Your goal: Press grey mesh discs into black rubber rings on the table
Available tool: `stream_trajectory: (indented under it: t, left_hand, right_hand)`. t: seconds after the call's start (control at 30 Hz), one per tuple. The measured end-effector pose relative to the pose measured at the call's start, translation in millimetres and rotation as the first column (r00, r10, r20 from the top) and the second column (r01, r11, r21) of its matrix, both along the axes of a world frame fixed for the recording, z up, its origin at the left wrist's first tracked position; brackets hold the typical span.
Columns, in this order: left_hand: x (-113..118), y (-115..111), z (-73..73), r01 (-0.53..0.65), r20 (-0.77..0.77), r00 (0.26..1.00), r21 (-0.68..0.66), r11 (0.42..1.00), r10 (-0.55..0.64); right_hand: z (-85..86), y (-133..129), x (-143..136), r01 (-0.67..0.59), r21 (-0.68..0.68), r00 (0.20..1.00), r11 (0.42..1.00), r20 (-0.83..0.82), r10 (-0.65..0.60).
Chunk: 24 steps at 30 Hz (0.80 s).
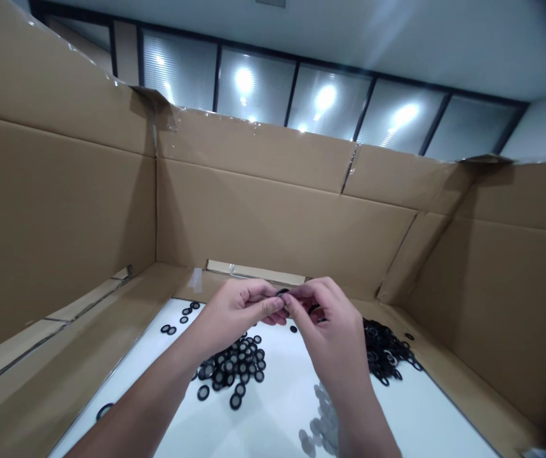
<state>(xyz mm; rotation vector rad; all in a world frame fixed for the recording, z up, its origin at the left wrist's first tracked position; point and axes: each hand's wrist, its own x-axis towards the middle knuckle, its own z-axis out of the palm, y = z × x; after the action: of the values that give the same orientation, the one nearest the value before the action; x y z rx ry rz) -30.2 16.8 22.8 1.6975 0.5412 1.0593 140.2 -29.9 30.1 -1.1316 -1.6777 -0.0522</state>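
Note:
My left hand (248,305) and my right hand (327,324) meet over the white board (277,394). Between their thumbs and fingertips is a small black ring (282,292), mostly covered by the fingers. Both hands are closed in a pinch on it. Another dark ring (315,309) shows in the curled fingers of my right hand. Below my left wrist lies a pile of black rings with grey discs inside (237,362). A heap of plain black rings (384,350) lies right of my right hand. Translucent discs (320,423) are scattered beside my right forearm.
Tall cardboard walls (253,210) enclose the board on the left, back and right. Several loose black-rimmed discs (184,319) lie near the board's left edge. A larger black ring (104,411) sits partly behind my left forearm. Glass panels (258,83) stand beyond the cardboard.

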Motion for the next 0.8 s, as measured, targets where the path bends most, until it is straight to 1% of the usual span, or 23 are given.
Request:
stream_trajectory:
  t: [0.1, 0.2, 0.3, 0.37, 0.43, 0.5, 0.63, 0.7, 0.8]
  left_hand:
    - [-1, 0, 0.6, 0.008, -0.003, 1.0, -0.005, 1.0, -0.008]
    - [-1, 0, 2.6, 0.014, 0.004, 1.0, -0.02, 1.0, -0.014]
    - [0, 1, 3.9, 0.01, 0.012, 1.0, -0.039, 0.999, -0.009]
    - [0, 2, 3.9, 0.029, 0.008, 1.0, -0.052, 0.998, -0.029]
    - [0, 2, 3.6, 0.071, 0.004, 0.998, -0.069, 0.995, -0.07]
    - [-1, 3, 3.6, 0.108, 0.002, 0.994, -0.087, 0.99, -0.108]
    - [-2, 2, 4.3, 0.126, -0.007, 0.992, -0.119, 0.985, -0.128]
    - [-2, 2, 4.4, 0.139, -0.01, 0.99, -0.135, 0.981, -0.142]
    - [-4, 2, 3.5, 0.194, -0.012, 0.98, -0.173, 0.966, -0.199]
  right_hand:
    - [-1.2, 0, -1, 0.016, 0.013, 1.0, 1.0, 0.004, -0.016]
    - [-0.6, 2, 2, 0.007, 0.011, 0.999, 1.0, -0.04, -0.007]
    - [0.0, 5, 5, -0.039, -0.054, 0.996, 0.998, -0.077, 0.035]
    - [-1.3, 8, 6, -0.074, -0.109, 0.996, 0.991, -0.055, 0.068]
    - [-4.0, 11, 5, -0.096, -0.134, 0.995, 0.986, -0.018, 0.094]
    - [-7.3, 14, 4, -0.107, -0.117, 0.994, 0.987, 0.019, 0.11]
    - [-11.7, 18, 5, -0.131, -0.011, 0.986, 0.991, 0.101, 0.132]
    - [-11.7, 18, 7, -0.173, 0.022, 0.979, 0.985, 0.113, 0.169]
    - [-9.9, 17, 9, -0.256, 0.032, 0.963, 0.966, 0.099, 0.252]
